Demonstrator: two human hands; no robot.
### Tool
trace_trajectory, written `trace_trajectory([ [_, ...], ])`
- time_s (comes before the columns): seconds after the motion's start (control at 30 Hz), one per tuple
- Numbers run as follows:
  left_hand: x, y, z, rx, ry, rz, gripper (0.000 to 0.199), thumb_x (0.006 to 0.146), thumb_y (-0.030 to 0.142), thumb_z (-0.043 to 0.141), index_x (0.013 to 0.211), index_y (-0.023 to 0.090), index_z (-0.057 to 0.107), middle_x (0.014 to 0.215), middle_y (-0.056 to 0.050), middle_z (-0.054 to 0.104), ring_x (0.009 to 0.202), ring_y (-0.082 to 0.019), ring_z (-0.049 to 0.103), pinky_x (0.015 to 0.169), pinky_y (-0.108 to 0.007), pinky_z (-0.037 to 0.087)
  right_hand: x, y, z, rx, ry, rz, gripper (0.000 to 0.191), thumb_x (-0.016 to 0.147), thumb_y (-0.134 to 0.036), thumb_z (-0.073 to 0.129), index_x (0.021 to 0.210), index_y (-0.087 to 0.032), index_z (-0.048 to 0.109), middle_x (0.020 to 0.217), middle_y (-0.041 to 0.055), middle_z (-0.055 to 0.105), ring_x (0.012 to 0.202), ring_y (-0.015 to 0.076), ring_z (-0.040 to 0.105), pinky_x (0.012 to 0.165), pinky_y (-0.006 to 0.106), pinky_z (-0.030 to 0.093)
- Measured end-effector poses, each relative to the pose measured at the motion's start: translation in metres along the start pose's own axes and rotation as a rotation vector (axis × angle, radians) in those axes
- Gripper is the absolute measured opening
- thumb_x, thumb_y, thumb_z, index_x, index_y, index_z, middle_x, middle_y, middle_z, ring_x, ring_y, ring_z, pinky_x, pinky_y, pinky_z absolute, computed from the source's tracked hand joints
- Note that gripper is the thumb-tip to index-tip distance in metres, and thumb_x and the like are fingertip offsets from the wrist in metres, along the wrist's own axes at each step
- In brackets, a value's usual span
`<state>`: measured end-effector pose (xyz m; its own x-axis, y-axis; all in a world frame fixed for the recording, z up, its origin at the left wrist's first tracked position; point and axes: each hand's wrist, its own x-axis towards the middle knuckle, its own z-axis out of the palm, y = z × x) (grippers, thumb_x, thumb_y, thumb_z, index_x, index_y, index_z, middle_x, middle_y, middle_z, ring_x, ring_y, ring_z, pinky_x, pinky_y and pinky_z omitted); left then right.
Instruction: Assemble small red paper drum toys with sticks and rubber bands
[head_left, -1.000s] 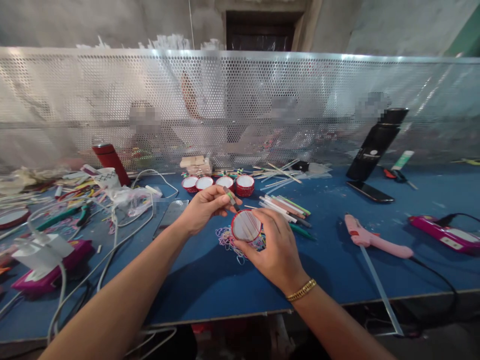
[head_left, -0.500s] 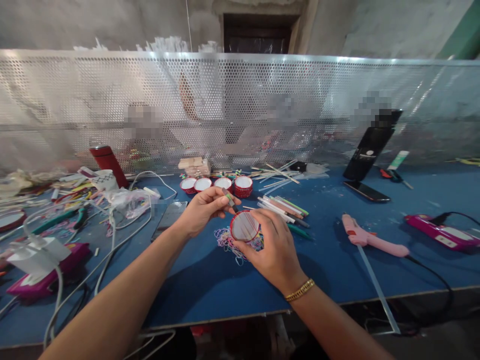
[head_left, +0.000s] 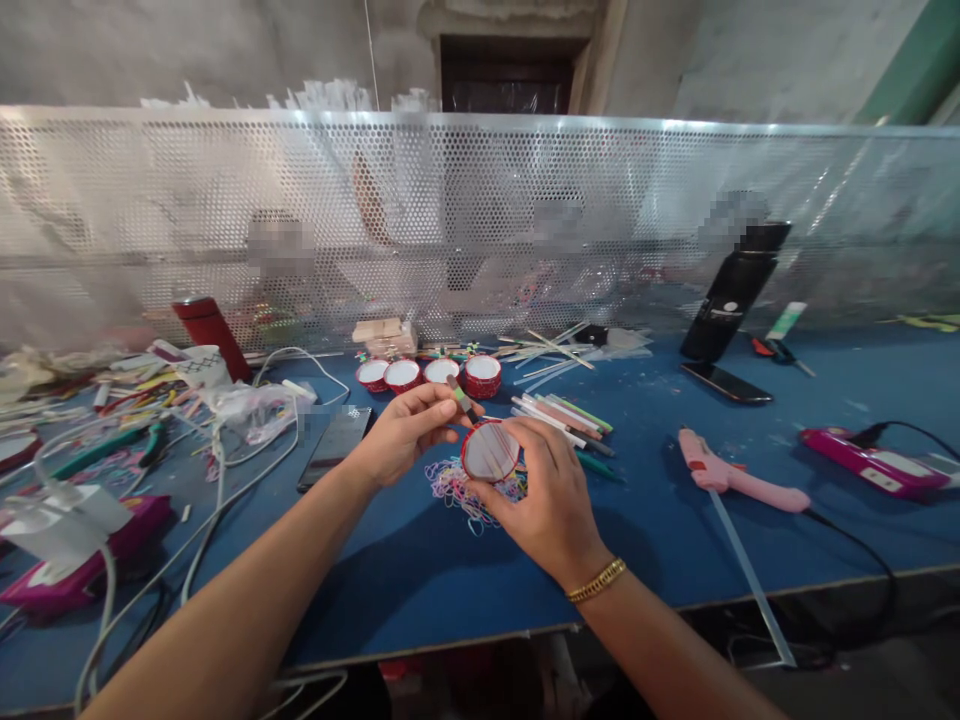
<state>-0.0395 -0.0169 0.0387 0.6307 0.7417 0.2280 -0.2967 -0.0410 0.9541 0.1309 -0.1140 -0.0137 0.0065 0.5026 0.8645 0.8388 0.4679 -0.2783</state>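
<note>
My right hand [head_left: 553, 485] is closed round the side of a small toy drum [head_left: 491, 450] with a white top and red rim, tilted towards me. Thin reddish lines cross its top. Between thumb and fingers, my left hand [head_left: 412, 425] pinches a small dark-and-green piece [head_left: 461, 398]; its lower end is at the drum's upper rim, but whether it is fixed there I cannot tell. Under the drum lies a pile of coloured rubber bands [head_left: 465, 495], partly hidden. Several similar drums [head_left: 482, 377] stand in a row behind my hands.
Felt-tip pens [head_left: 562, 415] lie behind my right hand. At right are a pink glue gun [head_left: 739, 475], a magenta power strip [head_left: 874, 460] and a black bottle [head_left: 727, 305]. A phone [head_left: 334, 450], cables and clutter cover the left; a perforated metal screen [head_left: 480, 220] stands behind.
The view has shifted slightly. Both hands keep hold of the same things; the left fingertips have moved a little on the dark-and-green piece, which shows more clearly.
</note>
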Motion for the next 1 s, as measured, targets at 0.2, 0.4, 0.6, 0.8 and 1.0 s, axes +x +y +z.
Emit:
trace_trajectory([
  [0.2, -0.0017, 0.0004, 0.0078, -0.065, -0.010, 0.000, 0.016, 0.082, 0.031, 0.069, 0.082, 0.016, 0.064, 0.102, -0.008, 0.072, 0.090, -0.015, 0.066, 0.084, -0.028, 0.051, 0.0010, 0.0010, -0.0001, -0.012, 0.024, 0.009, 0.057, 0.080, -0.045, 0.071, 0.125, -0.018, 0.050, 0.119, 0.0144, 0.061, 0.115, 0.0302, 0.056, 0.098, 0.053, 0.048],
  [0.4, -0.0037, 0.0017, 0.0111, -0.106, -0.008, -0.033, 0.014, 0.083, 0.031, 0.067, 0.083, 0.017, 0.063, 0.107, -0.009, 0.071, 0.088, -0.015, 0.067, 0.085, -0.030, 0.051, 0.0009, 0.0027, 0.0003, -0.020, 0.026, 0.027, 0.057, 0.079, -0.045, 0.072, 0.125, -0.018, 0.050, 0.120, 0.0140, 0.060, 0.117, 0.0296, 0.054, 0.101, 0.051, 0.047],
  [0.6, -0.0035, -0.0004, 0.0082, -0.087, -0.041, -0.030, 0.013, 0.086, 0.030, 0.065, 0.093, 0.019, 0.063, 0.113, -0.008, 0.070, 0.091, -0.015, 0.068, 0.085, -0.029, 0.052, 0.0010, 0.0024, -0.0001, -0.023, 0.021, 0.026, 0.056, 0.081, -0.046, 0.070, 0.125, -0.018, 0.050, 0.120, 0.0143, 0.060, 0.116, 0.0303, 0.055, 0.099, 0.052, 0.047],
  [0.8, -0.0032, -0.0031, 0.0060, -0.070, -0.054, -0.008, 0.014, 0.085, 0.028, 0.066, 0.096, 0.020, 0.063, 0.112, -0.008, 0.070, 0.096, -0.016, 0.068, 0.086, -0.029, 0.053, 0.0009, 0.0027, -0.0002, -0.028, 0.040, 0.021, 0.056, 0.082, -0.048, 0.069, 0.125, -0.019, 0.049, 0.120, 0.0148, 0.060, 0.116, 0.0316, 0.055, 0.099, 0.054, 0.047],
  [1.0, -0.0033, -0.0035, 0.0059, -0.075, -0.041, -0.028, 0.015, 0.085, 0.028, 0.067, 0.096, 0.019, 0.064, 0.110, -0.008, 0.071, 0.094, -0.017, 0.070, 0.085, -0.029, 0.054, 0.0017, 0.0026, -0.0010, -0.041, 0.047, 0.003, 0.057, 0.081, -0.046, 0.071, 0.124, -0.017, 0.049, 0.118, 0.0150, 0.060, 0.115, 0.0309, 0.056, 0.098, 0.053, 0.049],
])
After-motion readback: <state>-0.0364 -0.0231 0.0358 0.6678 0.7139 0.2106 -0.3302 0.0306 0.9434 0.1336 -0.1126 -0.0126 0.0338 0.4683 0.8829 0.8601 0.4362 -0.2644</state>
